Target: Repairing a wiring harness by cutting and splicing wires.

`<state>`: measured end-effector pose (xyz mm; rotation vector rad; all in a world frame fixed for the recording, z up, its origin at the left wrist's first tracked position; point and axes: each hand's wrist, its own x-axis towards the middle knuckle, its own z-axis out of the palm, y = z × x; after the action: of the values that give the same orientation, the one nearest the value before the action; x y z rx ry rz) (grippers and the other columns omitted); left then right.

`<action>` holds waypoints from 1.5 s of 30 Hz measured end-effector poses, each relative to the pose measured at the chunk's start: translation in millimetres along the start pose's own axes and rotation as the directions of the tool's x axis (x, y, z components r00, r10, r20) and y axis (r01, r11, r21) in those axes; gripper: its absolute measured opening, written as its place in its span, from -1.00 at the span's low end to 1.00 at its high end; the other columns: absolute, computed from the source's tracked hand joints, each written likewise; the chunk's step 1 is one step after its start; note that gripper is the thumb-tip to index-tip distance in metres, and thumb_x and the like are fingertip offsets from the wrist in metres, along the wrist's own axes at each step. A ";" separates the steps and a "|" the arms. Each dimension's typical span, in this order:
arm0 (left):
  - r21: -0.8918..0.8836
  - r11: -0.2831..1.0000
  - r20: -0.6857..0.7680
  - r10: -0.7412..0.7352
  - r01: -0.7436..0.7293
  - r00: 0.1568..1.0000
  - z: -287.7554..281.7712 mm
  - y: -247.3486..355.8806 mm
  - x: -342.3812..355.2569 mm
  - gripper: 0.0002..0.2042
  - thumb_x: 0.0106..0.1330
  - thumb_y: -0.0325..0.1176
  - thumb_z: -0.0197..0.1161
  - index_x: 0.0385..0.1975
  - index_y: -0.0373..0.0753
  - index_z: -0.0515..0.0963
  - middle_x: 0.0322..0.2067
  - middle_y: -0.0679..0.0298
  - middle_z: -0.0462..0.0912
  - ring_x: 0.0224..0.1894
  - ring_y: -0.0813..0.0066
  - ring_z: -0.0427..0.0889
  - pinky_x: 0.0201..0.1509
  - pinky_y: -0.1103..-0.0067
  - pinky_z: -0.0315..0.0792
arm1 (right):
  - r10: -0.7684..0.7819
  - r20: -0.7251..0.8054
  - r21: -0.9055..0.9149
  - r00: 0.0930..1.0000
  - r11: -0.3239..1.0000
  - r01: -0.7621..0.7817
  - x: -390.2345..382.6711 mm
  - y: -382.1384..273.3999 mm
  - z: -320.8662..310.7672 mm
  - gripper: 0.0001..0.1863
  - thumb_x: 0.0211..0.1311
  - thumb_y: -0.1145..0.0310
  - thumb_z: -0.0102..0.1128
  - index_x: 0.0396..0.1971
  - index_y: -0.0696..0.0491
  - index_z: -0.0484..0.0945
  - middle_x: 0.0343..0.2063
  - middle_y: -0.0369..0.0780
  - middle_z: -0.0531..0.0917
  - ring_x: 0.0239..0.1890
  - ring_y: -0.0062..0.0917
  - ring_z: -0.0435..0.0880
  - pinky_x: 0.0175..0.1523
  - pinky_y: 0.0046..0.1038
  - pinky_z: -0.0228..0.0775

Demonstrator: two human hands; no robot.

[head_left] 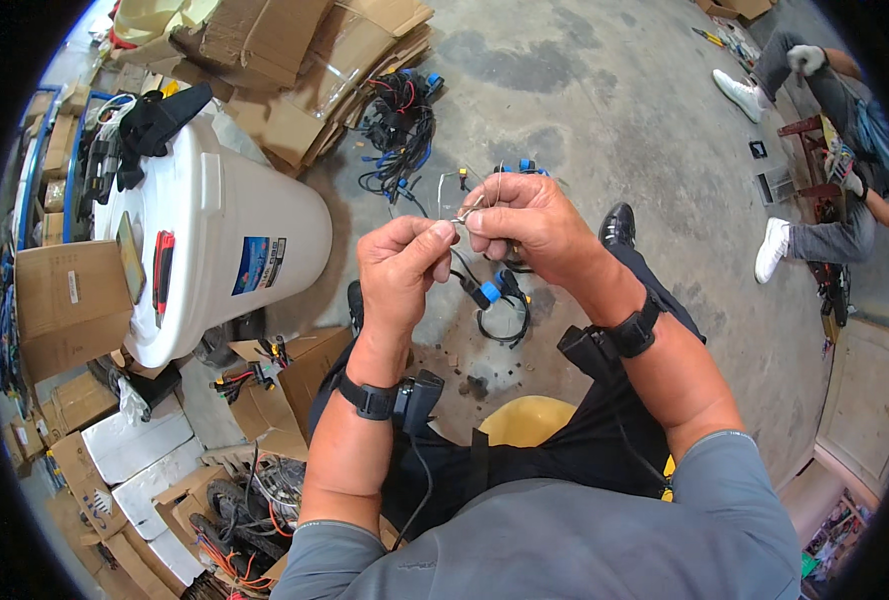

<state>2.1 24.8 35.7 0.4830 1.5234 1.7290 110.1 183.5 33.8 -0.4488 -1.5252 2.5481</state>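
Both of my hands are raised in front of me, close together over the floor between my knees. My left hand [402, 262] pinches thin bare wire ends [461, 217] between thumb and forefinger. The same wires are pinched by my right hand [531, 228], and thin strands stick up past its fingers. Whether the ends are twisted together is too small to tell. Below my hands is a black cable [502, 338], looped on the floor, with a blue connector [488, 293]. Part of the cable is hidden behind my fingers.
A pile of black cables with blue connectors [402, 130] lies ahead. To my left stands a big white tub [255, 215] with a red-handled tool [164, 275] on its lid. Cardboard [315, 85] is stacked behind it. A gloved co-worker [850, 180] sits at far right.
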 end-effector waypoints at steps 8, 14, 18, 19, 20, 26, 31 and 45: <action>0.029 0.995 -0.098 0.097 -0.095 0.990 3.8 -9.0 1.0 -0.86 0.28 -0.39 0.25 -0.41 -0.34 0.59 -0.64 0.32 0.55 -0.67 0.68 0.42 -0.66 0.76 0.14 | -0.015 -0.107 -0.045 0.994 0.999 0.010 4.6 2.4 9.0 -0.85 0.15 0.45 0.19 -0.30 0.19 0.58 -0.53 -0.32 0.58 -0.51 -0.72 0.51 -0.38 -0.63 0.41; 0.111 0.975 -0.101 0.202 -0.191 0.974 7.5 -9.7 -1.0 -0.87 0.27 -0.41 0.25 -0.43 -0.34 0.59 -0.64 0.34 0.55 -0.67 0.70 0.41 -0.65 0.76 0.14 | -0.014 -0.142 0.002 0.990 1.000 0.014 5.7 0.7 11.6 -0.80 0.13 0.46 0.18 -0.24 0.19 0.56 -0.52 -0.33 0.56 -0.50 -0.72 0.51 -0.39 -0.65 0.38; 0.159 0.980 -0.097 0.134 -0.118 0.986 6.3 -7.2 -1.6 -0.88 0.27 -0.41 0.24 -0.38 -0.35 0.61 -0.65 0.34 0.54 -0.67 0.72 0.41 -0.65 0.77 0.15 | -0.044 -0.124 -0.115 0.991 0.993 0.030 8.4 2.9 7.5 -0.80 0.13 0.49 0.18 -0.23 0.19 0.56 -0.50 -0.33 0.57 -0.50 -0.71 0.53 -0.37 -0.63 0.40; 0.159 0.980 -0.097 0.134 -0.117 0.986 7.8 -5.3 -1.6 -0.88 0.27 -0.41 0.24 -0.38 -0.35 0.61 -0.65 0.34 0.54 -0.67 0.72 0.41 -0.65 0.77 0.15 | -0.044 -0.124 -0.114 0.991 0.993 0.030 9.0 3.9 6.1 -0.80 0.13 0.49 0.18 -0.23 0.19 0.56 -0.50 -0.33 0.57 -0.50 -0.71 0.53 -0.37 -0.63 0.40; 0.153 0.985 -0.105 0.100 -0.084 0.989 10.1 -3.4 -1.6 -0.86 0.28 -0.40 0.22 -0.34 -0.36 0.61 -0.66 0.34 0.54 -0.68 0.72 0.40 -0.65 0.77 0.14 | -0.054 -0.105 -0.117 0.993 0.992 0.042 9.5 5.3 4.9 -0.81 0.13 0.50 0.17 -0.24 0.20 0.56 -0.50 -0.33 0.57 -0.50 -0.71 0.53 -0.37 -0.63 0.40; 0.118 0.992 -0.036 -0.039 0.043 0.999 7.5 -0.9 -0.5 -0.80 0.29 -0.38 0.18 -0.25 -0.39 0.62 -0.67 0.33 0.54 -0.71 0.74 0.37 -0.69 0.76 0.11 | -0.030 -0.058 -0.167 0.998 0.986 0.020 7.7 -1.9 2.2 -0.84 0.12 0.52 0.14 -0.29 0.22 0.57 -0.51 -0.30 0.57 -0.49 -0.70 0.52 -0.37 -0.62 0.41; 0.123 0.992 0.016 -0.027 0.025 0.999 9.5 -4.9 -1.1 -0.78 0.32 -0.38 0.13 -0.26 -0.41 0.61 -0.64 0.28 0.58 -0.74 0.74 0.32 -0.70 0.77 0.10 | -0.061 -0.079 -0.122 0.995 0.991 0.051 9.1 4.0 6.5 -0.86 0.18 0.49 0.13 -0.31 0.23 0.54 -0.49 -0.29 0.57 -0.48 -0.69 0.52 -0.35 -0.60 0.43; 0.049 0.995 -0.082 0.090 -0.086 0.993 18.2 -5.3 -7.3 -0.81 0.35 -0.43 0.14 -0.20 -0.40 0.62 -0.62 0.35 0.59 -0.67 0.81 0.36 -0.63 0.82 0.17 | 0.049 -0.118 0.361 0.992 0.933 -0.003 14.1 14.4 4.4 -0.83 0.34 0.34 0.02 -0.27 0.15 0.45 -0.38 -0.21 0.57 -0.32 -0.52 0.60 -0.18 -0.44 0.48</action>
<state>21.2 31.4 35.9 0.5129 1.6256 1.8054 95.8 176.7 20.5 -0.5667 -0.9836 2.6792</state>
